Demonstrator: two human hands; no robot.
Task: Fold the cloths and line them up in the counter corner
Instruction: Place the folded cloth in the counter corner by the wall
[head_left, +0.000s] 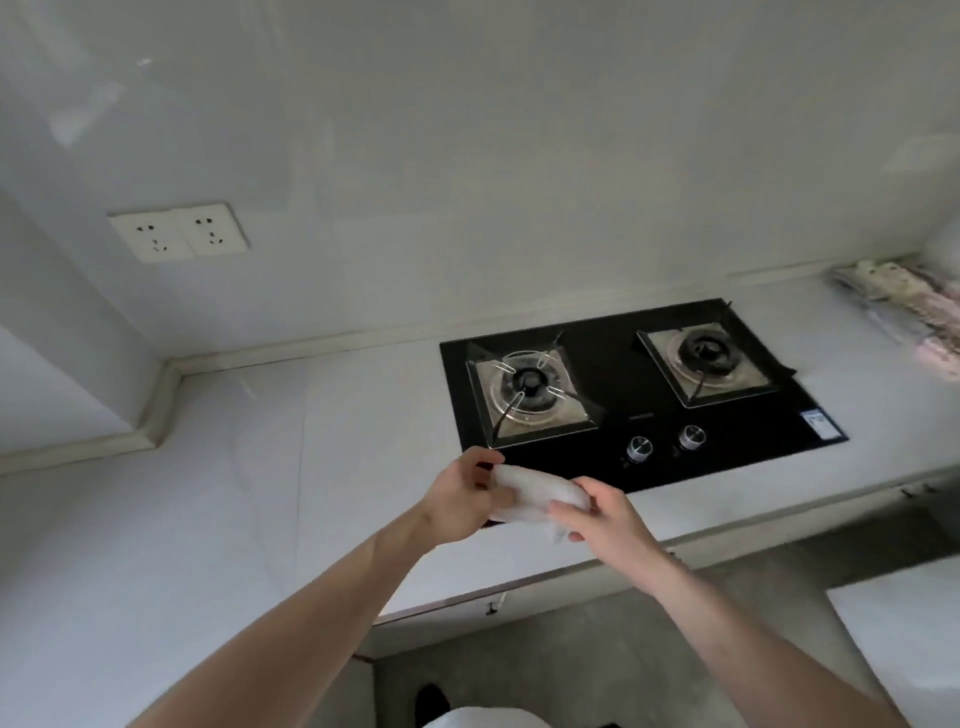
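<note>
White cloth (535, 491), already bundled into a compact roll or fold, is held in the air between both hands above the front edge of the tabletop (208, 519), just in front of the black gas hob (639, 395). The left hand (460, 499) grips its left end, fingers curled round it with the thumb on top; the right hand (605, 514) pinches the right end, fingers clamped on the fabric, and a loose tail of cloth hangs below that hand.

That hanging tail is the weak spot: if the bundle is set down as it is, I judge the loose end could drag the fold open or leave it lopsided. More cloths (904, 306) lie in a row at the far right corner of the tabletop, against the wall, well apart from the hands. Reaching them means carrying the cloth across the hob, where a drooping end could catch on a pan support (530, 387) or brush a control knob (639, 448). Setting the new piece down carelessly could also knock the row out of line.
</note>
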